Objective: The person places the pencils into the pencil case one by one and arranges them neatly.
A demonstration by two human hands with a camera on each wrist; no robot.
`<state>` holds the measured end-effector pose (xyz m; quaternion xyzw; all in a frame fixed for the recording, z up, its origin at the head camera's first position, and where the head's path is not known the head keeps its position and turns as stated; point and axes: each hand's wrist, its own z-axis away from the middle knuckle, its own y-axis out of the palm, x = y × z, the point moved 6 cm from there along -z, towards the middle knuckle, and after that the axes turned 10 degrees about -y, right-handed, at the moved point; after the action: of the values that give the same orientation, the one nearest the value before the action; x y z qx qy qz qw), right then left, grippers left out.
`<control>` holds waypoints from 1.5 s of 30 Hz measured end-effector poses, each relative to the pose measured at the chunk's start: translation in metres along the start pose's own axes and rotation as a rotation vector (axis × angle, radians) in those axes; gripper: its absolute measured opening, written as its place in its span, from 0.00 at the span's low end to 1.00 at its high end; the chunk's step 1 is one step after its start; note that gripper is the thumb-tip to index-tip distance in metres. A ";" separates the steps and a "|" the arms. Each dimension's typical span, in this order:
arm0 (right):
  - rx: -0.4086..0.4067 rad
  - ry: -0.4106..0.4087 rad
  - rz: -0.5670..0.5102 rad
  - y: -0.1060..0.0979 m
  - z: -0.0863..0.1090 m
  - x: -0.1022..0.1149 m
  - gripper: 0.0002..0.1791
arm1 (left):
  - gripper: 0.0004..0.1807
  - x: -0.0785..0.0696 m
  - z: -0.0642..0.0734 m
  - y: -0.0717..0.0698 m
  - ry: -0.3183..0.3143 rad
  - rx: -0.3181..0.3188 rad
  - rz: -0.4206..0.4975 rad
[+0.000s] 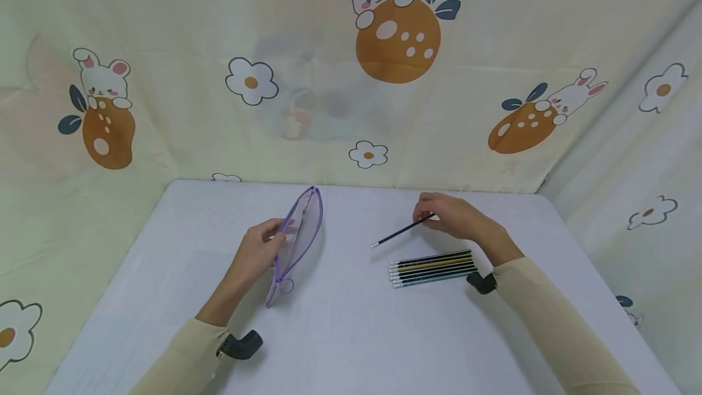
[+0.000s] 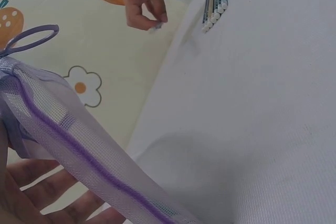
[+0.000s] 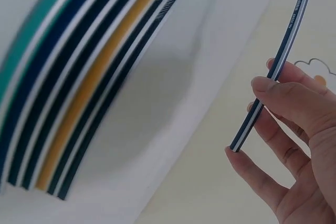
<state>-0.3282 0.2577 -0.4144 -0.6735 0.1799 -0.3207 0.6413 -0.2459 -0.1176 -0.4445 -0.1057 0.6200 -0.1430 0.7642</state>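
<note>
My left hand (image 1: 262, 249) holds a translucent mesh pencil case (image 1: 300, 230) with purple edging, tilted above the left part of the table. In the left wrist view the case's purple zipper strip (image 2: 84, 156) and a ring pull (image 2: 34, 35) show near the fingers. A dark pencil with a white end (image 1: 403, 230) is pinched between thumb and fingers of my right hand (image 1: 452, 218), its white end pointing toward the case. Just below that hand, several pencils (image 1: 433, 268) lie side by side in a row, dark, yellow and teal, white ends to the left.
A white-covered table (image 1: 351, 334) lies under both hands. Behind it hangs a cream curtain (image 1: 181, 114) printed with rabbits, oranges and flowers, which meets the table's back edge. Another stretch of curtain (image 1: 614, 157) borders the right side.
</note>
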 end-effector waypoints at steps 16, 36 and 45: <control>-0.054 -0.049 -0.017 -0.022 -0.023 0.027 0.11 | 0.21 0.000 -0.001 0.000 -0.005 0.000 -0.004; -0.100 -0.146 0.019 -0.042 -0.052 0.059 0.10 | 0.20 0.001 -0.002 0.001 0.009 -0.018 -0.025; -0.130 -0.190 0.044 -0.051 -0.063 0.073 0.10 | 0.20 0.000 -0.003 0.002 0.009 -0.019 -0.029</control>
<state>-0.3252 0.1685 -0.3510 -0.7369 0.1535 -0.2289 0.6173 -0.2484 -0.1155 -0.4458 -0.1211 0.6233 -0.1484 0.7582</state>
